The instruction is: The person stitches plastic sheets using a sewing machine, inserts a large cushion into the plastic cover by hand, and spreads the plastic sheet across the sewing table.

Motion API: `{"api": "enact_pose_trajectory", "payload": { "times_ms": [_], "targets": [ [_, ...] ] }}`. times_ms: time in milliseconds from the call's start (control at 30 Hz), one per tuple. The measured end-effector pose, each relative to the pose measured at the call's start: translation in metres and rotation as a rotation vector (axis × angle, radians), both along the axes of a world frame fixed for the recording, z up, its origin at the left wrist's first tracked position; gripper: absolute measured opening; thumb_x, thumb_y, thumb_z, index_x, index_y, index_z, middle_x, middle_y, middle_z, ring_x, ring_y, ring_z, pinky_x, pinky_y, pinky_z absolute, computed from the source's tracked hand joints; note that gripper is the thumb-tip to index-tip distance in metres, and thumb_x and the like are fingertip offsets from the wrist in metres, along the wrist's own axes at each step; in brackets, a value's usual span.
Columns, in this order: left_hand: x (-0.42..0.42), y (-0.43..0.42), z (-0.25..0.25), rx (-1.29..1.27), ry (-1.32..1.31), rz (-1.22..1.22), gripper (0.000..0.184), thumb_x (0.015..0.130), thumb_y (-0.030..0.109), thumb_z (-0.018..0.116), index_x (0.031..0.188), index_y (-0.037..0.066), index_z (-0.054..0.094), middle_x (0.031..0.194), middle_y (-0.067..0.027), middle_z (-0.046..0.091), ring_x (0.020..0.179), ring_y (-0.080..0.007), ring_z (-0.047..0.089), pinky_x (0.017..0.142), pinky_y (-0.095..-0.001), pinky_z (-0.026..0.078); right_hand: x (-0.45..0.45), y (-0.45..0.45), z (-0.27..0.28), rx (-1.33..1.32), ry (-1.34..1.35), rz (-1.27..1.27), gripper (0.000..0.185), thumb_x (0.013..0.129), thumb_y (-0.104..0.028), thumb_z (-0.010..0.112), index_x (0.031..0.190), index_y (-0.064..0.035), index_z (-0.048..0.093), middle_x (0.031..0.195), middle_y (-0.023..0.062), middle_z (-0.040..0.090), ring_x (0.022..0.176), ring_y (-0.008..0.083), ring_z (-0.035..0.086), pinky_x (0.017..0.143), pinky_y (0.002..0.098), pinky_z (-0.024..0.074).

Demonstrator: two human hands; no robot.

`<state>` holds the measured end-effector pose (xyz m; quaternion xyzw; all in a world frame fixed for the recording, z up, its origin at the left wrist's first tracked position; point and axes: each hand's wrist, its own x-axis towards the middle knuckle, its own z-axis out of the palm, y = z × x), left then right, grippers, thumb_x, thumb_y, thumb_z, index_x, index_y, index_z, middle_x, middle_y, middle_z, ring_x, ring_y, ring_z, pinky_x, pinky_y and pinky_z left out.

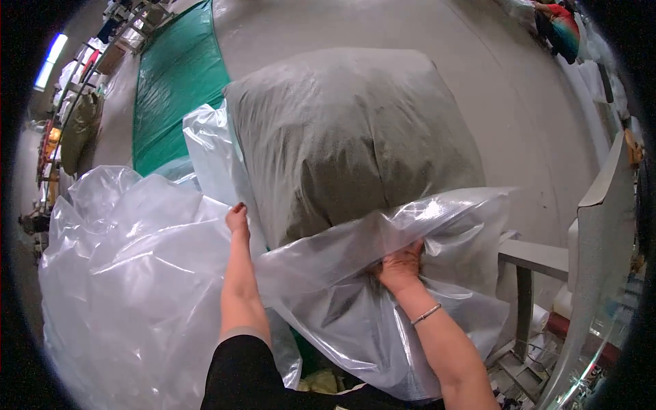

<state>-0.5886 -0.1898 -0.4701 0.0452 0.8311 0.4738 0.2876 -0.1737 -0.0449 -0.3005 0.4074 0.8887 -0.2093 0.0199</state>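
A large, stuffed grey-brown fabric bundle (pixel 362 130) lies in front of me, its near side creased and sagging. Clear plastic sheeting (pixel 321 260) runs across its near edge and down toward my body. My left hand (pixel 236 220) is closed in a fist on the plastic at the bundle's left corner. Against the near side, my right hand (pixel 402 266) grips the sheeting, its fingertips partly hidden by folds; a bracelet (pixel 426 314) circles that wrist. To the left, a big billowing heap of the same clear plastic (pixel 137 266) reaches my left forearm.
A green tarp (pixel 179 89) stretches along the floor (pixel 506 89) beyond the bundle. At right stand a grey bench-like frame (pixel 536 256) and an upright pale panel (pixel 601 225). A cluttered rack (pixel 75 96) lines the left; a person in a colourful top (pixel 564 31) is at far right.
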Motion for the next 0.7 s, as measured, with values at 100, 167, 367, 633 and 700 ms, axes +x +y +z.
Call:
{"api": "enact_pose_trajectory", "payload": {
  "times_ms": [100, 167, 367, 633, 700],
  "targets": [
    [-0.012, -0.002, 0.039, 0.314, 0.0, 0.395, 0.031, 0.076, 0.005, 0.055, 0.106, 0.0, 0.057, 0.092, -0.0061, 0.062, 0.088, -0.0183, 0.058, 0.081, -0.0306, 0.046, 0.0, 0.0, -0.007, 0.248, -0.101, 0.078, 0.083, 0.06, -0.051, 0.068, 0.13, -0.0185, 0.039, 0.134, 0.0077, 0.037, 0.127, 0.0281, 0.027, 0.104, 0.0552, 0.0095],
    [-0.024, 0.004, 0.094, 0.563, -0.143, 0.378, 0.032, 0.077, 0.006, 0.052, 0.108, 0.0, 0.055, 0.096, -0.006, 0.061, 0.089, -0.0181, 0.057, 0.081, -0.0312, 0.046, -0.004, 0.003, -0.003, 0.151, -0.041, 0.018, 0.083, 0.06, -0.048, 0.069, 0.131, -0.0187, 0.038, 0.135, 0.0074, 0.036, 0.128, 0.0288, 0.026, 0.103, 0.0547, 0.0105],
    [0.081, 0.042, 0.343, 0.904, -0.202, -0.168, 0.041, 0.09, 0.03, 0.044, 0.123, 0.007, 0.043, 0.108, -0.006, 0.055, 0.095, -0.0196, 0.055, 0.084, -0.0334, 0.045, -0.009, 0.006, 0.012, 0.071, -0.199, 0.028, 0.066, 0.073, -0.031, 0.06, 0.133, -0.0155, 0.036, 0.139, 0.0096, 0.034, 0.13, 0.0283, 0.026, 0.105, 0.0554, 0.0099],
    [0.345, 0.145, 0.417, 0.985, -1.123, -0.611, 0.043, 0.083, 0.017, 0.048, 0.121, 0.005, 0.035, 0.11, -0.0109, 0.051, 0.096, -0.0169, 0.05, 0.086, -0.0323, 0.041, 0.04, -0.025, 0.036, 0.03, -0.147, -0.013, 0.058, 0.077, -0.025, 0.056, 0.131, -0.0126, 0.038, 0.135, 0.0136, 0.037, 0.126, 0.0263, 0.031, 0.102, 0.049, 0.0203],
    [0.411, 0.162, 0.409, 1.066, -1.329, -0.47, 0.06, 0.083, 0.015, 0.047, 0.135, 0.003, 0.021, 0.117, -0.0108, 0.05, 0.1, -0.02, 0.05, 0.091, -0.0335, 0.04, 0.067, -0.049, 0.055, -0.02, -0.022, -0.057, 0.056, 0.077, -0.024, 0.056, 0.129, -0.012, 0.04, 0.134, 0.0144, 0.038, 0.124, 0.0269, 0.034, 0.1, 0.0479, 0.0237]
  ]
}}
